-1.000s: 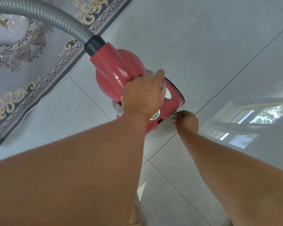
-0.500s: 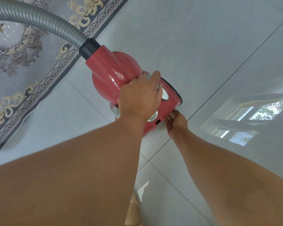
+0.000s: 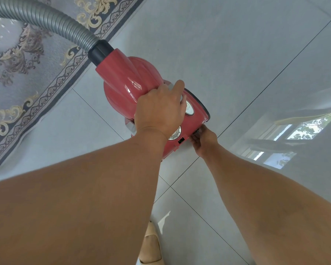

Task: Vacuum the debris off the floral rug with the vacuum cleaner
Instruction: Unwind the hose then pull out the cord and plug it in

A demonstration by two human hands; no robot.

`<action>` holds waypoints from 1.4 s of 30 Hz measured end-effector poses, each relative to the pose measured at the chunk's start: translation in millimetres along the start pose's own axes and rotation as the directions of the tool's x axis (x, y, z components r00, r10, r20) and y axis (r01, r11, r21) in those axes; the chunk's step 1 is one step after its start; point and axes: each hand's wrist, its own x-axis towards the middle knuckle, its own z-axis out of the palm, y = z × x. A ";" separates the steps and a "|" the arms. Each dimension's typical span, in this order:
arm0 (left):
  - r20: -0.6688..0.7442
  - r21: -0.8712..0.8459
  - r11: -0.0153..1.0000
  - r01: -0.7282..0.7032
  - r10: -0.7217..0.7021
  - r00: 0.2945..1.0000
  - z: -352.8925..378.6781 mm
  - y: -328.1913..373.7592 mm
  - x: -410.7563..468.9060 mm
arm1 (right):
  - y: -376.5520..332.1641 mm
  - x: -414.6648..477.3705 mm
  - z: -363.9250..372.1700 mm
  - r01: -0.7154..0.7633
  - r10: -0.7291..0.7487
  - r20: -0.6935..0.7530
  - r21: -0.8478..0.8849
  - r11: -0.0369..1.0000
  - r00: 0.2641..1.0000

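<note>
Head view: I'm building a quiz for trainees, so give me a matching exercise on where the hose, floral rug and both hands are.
Things: 1 hose; 2 floral rug; 3 left hand; 4 right hand.
Places: a on top of the red vacuum cleaner; b at the vacuum cleaner's rear lower corner; c upper left on the tiled floor; d plugged into the vacuum cleaner's front.
Pairs: 1-d; 2-c; 3-a; 4-b.

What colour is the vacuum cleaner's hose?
The hose is grey and ribbed, best seen in the head view.
</note>
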 end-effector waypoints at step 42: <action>0.094 -0.029 1.000 0.008 -0.005 0.996 -3.8 -0.2 -1.0 | 29.1 3.8 -0.6 0.353 -0.335 0.241 -0.877 0.328 0.911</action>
